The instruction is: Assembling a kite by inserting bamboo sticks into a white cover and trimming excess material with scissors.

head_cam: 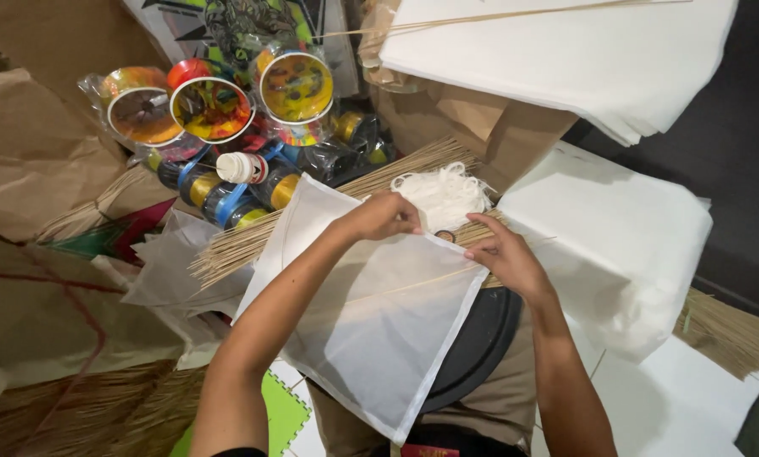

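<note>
A square sheet of thin white paper (371,322) lies tilted like a diamond over a black round board (481,343) on my lap. A thin bamboo stick (413,283) runs across it. My left hand (384,216) pinches the sheet's upper edge. My right hand (506,258) presses its right corner, where the stick ends. Just beyond both hands lies a tangle of white string (443,195) on a bundle of thin bamboo sticks (253,241).
Spools of thread (214,106) with colourful discs and blue-yellow reels (227,199) sit at the back. Stacks of white paper (616,245) rise at right, brown paper (33,152) at left. More stick bundles (726,334) lie at far right and lower left.
</note>
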